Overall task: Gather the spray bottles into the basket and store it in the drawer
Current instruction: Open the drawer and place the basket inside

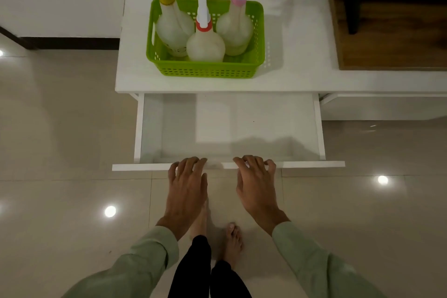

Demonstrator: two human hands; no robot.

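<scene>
Head view: left hand (187, 185) and right hand (255, 182), fingers curled over the open drawer (312, 164) front, holding nothing else; lifting the far worktop (302, 55) basket (208, 71) could topple its three tall spray bottles (205, 42).

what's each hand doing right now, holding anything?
Left hand: fingers curled over the front panel of the open drawer, holding no object.
Right hand: likewise curled over that panel, holding no object.
</scene>
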